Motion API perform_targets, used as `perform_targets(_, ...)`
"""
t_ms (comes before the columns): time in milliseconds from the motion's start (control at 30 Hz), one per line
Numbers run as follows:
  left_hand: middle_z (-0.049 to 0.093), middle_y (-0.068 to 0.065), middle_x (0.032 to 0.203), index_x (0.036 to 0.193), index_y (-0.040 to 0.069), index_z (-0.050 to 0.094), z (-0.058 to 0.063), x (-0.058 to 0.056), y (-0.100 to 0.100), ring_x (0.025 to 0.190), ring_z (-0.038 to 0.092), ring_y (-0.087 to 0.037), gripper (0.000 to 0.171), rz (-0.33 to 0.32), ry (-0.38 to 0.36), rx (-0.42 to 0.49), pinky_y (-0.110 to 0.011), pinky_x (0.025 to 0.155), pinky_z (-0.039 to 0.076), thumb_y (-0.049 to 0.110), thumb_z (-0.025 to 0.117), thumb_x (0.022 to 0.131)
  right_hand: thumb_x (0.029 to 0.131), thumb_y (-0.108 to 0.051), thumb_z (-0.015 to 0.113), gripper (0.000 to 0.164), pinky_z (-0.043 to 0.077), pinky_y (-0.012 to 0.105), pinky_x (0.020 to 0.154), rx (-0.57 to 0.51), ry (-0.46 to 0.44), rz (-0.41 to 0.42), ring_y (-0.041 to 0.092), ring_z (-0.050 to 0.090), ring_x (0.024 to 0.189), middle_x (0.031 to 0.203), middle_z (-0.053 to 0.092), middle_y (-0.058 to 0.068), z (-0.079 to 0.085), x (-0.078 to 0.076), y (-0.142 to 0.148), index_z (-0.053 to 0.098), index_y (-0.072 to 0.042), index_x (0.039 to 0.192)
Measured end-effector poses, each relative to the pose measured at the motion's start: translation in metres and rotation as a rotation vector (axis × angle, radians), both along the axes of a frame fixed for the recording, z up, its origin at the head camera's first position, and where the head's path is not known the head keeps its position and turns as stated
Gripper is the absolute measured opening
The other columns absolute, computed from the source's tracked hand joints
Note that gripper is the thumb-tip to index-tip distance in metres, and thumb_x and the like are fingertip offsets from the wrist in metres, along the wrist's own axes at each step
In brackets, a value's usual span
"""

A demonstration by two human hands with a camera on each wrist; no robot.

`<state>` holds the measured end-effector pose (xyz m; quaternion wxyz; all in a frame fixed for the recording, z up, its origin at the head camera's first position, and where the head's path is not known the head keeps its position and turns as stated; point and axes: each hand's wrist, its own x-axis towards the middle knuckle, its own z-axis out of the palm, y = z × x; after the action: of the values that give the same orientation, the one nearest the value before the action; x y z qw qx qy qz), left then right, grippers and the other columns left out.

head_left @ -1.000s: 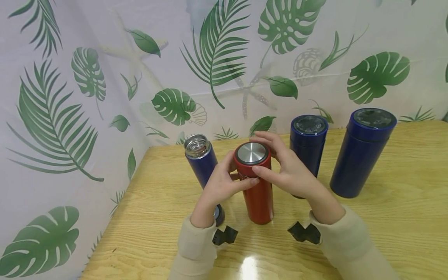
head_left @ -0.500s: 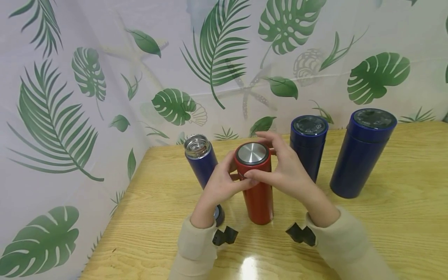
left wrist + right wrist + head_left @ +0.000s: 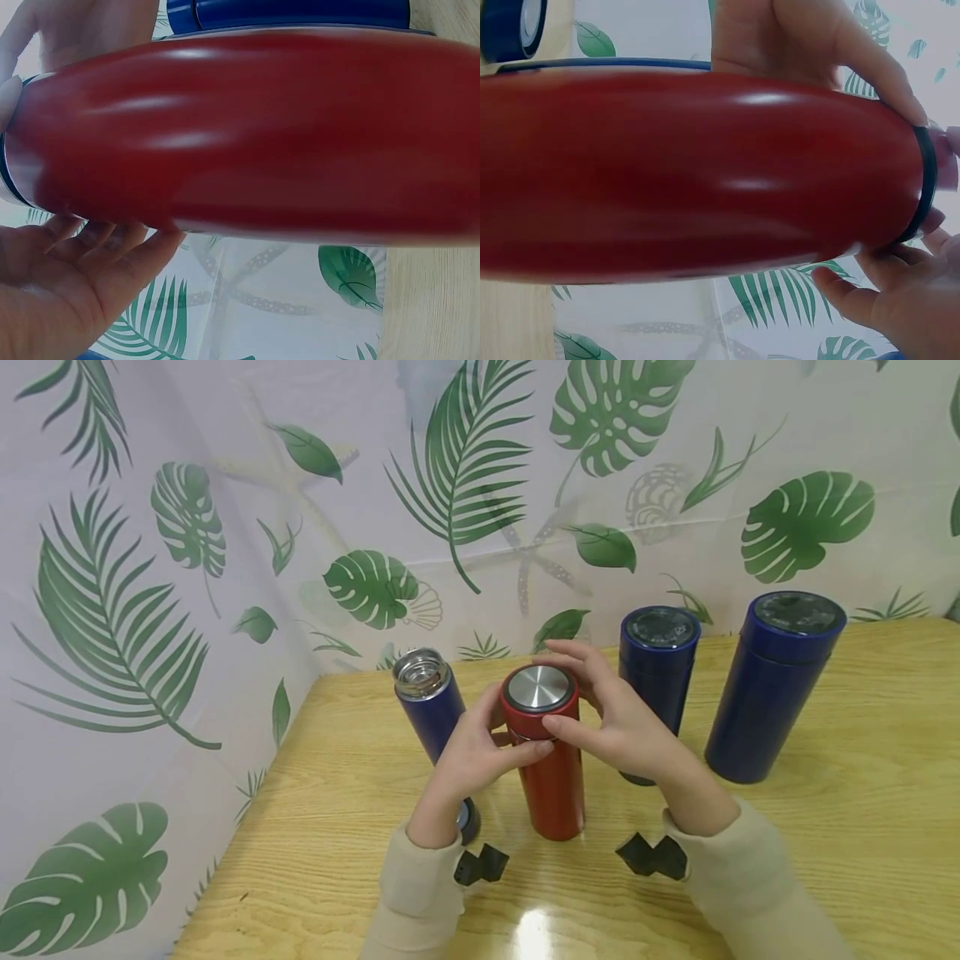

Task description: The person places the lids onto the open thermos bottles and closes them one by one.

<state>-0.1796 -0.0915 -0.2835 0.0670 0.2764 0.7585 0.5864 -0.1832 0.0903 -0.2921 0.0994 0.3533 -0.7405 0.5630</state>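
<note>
A red thermos [image 3: 553, 793] stands upright on the table in the head view, its red lid [image 3: 538, 692] topped by a brushed-metal disc. My left hand [image 3: 476, 752] grips the thermos just under the lid, thumb across the front. Around the lid lies my right hand [image 3: 618, 718], its thumb on the near side and fingers on the far side, partly hidden. Both wrist views are filled by the red body [image 3: 262, 135]; the left hand [image 3: 67, 277] shows at its lower left in the left wrist view. The right hand [image 3: 907, 292] is near the lid end in the right wrist view.
Left of the red thermos is an open blue thermos [image 3: 435, 718] with a bare metal rim, a dark cap [image 3: 468, 821] near its base. Two lidded blue thermoses, a smaller one [image 3: 656, 685] and a larger one [image 3: 772, 693], stand at the right. A leaf-patterned sheet hangs behind the wooden table [image 3: 337, 860].
My right hand turned around the lid, its thumb sliding left by half a second ago, and has swung back to the right now. The left hand and the thermos stay in place.
</note>
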Motion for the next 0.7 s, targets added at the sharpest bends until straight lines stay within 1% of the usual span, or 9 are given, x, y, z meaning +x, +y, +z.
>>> perform_targets(67, 0.05, -0.016, 0.118, 0.126, -0.001, 0.038, -0.001, 0.0, 0.0, 0.105, 0.051, -0.024, 0.058, -0.003, 0.009, 0.006, -0.032, 0.078, 0.047, -0.004, 0.064, 0.075, 0.079, 0.002, 0.061, 0.064, 0.032, 0.045, 0.095, -0.006, 0.007, -0.01, 0.025, 0.045, 0.111, 0.126, 0.043, 0.015, 0.0, 0.0, 0.0, 0.025, -0.002, 0.132)
perform_targets(133, 0.05, -0.017, 0.118, 0.127, -0.002, 0.037, -0.001, 0.0, 0.0, 0.104, 0.051, -0.024, 0.059, -0.008, 0.017, 0.015, -0.031, 0.078, 0.047, -0.005, 0.064, 0.075, 0.077, 0.003, 0.063, 0.066, 0.032, 0.045, 0.095, -0.001, 0.01, -0.04, 0.024, 0.046, 0.11, 0.124, 0.045, 0.015, 0.0, 0.0, 0.0, 0.027, -0.002, 0.132)
perform_targets(200, 0.05, -0.017, 0.118, 0.127, -0.002, 0.037, -0.002, 0.0, 0.0, 0.104, 0.052, -0.025, 0.059, -0.012, 0.024, 0.019, -0.031, 0.078, 0.047, -0.005, 0.064, 0.075, 0.075, 0.002, 0.067, 0.068, 0.032, 0.046, 0.094, 0.017, 0.0, -0.088, 0.024, 0.047, 0.109, 0.121, 0.048, 0.014, 0.001, 0.001, -0.001, 0.029, -0.003, 0.131)
perform_targets(333, 0.05, -0.017, 0.119, 0.128, -0.001, 0.036, -0.002, 0.0, -0.001, 0.105, 0.051, -0.025, 0.059, -0.014, 0.03, 0.012, -0.032, 0.079, 0.047, -0.005, 0.064, 0.076, 0.07, -0.005, 0.074, 0.071, 0.035, 0.047, 0.091, 0.059, -0.016, -0.203, 0.024, 0.048, 0.105, 0.116, 0.051, 0.012, 0.002, 0.003, -0.006, 0.033, -0.005, 0.129)
perform_targets(467, 0.05, -0.017, 0.118, 0.128, -0.001, 0.036, -0.002, -0.001, -0.002, 0.104, 0.052, -0.025, 0.058, -0.012, 0.037, 0.0, -0.031, 0.079, 0.047, -0.004, 0.062, 0.076, 0.065, -0.009, 0.079, 0.075, 0.039, 0.045, 0.085, 0.081, 0.015, -0.282, 0.023, 0.047, 0.101, 0.11, 0.051, 0.012, -0.001, 0.003, -0.01, 0.037, -0.004, 0.127)
perform_targets(533, 0.05, -0.017, 0.118, 0.128, -0.001, 0.036, -0.002, -0.001, -0.001, 0.103, 0.052, -0.025, 0.058, -0.009, 0.034, -0.002, -0.031, 0.079, 0.047, -0.004, 0.062, 0.076, 0.065, -0.009, 0.079, 0.074, 0.039, 0.045, 0.084, 0.088, 0.025, -0.288, 0.023, 0.046, 0.1, 0.109, 0.049, 0.012, -0.001, 0.003, -0.01, 0.037, -0.004, 0.126)
perform_targets(567, 0.05, -0.017, 0.118, 0.128, -0.001, 0.036, -0.002, -0.001, -0.001, 0.103, 0.052, -0.025, 0.058, -0.006, 0.03, -0.002, -0.031, 0.079, 0.047, -0.004, 0.063, 0.076, 0.067, -0.01, 0.078, 0.073, 0.039, 0.045, 0.085, 0.087, 0.021, -0.276, 0.024, 0.046, 0.101, 0.11, 0.049, 0.013, -0.001, 0.002, -0.01, 0.036, -0.004, 0.126)
perform_targets(633, 0.05, -0.016, 0.117, 0.127, -0.001, 0.037, -0.001, 0.0, -0.001, 0.103, 0.053, -0.024, 0.058, -0.003, 0.019, 0.0, -0.03, 0.078, 0.047, -0.004, 0.064, 0.076, 0.072, -0.012, 0.073, 0.068, 0.037, 0.046, 0.088, 0.079, 0.005, -0.234, 0.024, 0.045, 0.105, 0.115, 0.047, 0.014, -0.002, 0.002, -0.009, 0.034, -0.004, 0.127)
perform_targets(700, 0.051, -0.016, 0.117, 0.127, -0.001, 0.037, -0.001, 0.0, 0.0, 0.103, 0.052, -0.023, 0.058, 0.001, 0.008, 0.001, -0.03, 0.077, 0.048, -0.003, 0.065, 0.076, 0.079, -0.015, 0.067, 0.063, 0.033, 0.048, 0.092, 0.059, -0.02, -0.167, 0.026, 0.043, 0.11, 0.121, 0.044, 0.016, -0.002, 0.002, -0.007, 0.031, -0.004, 0.129)
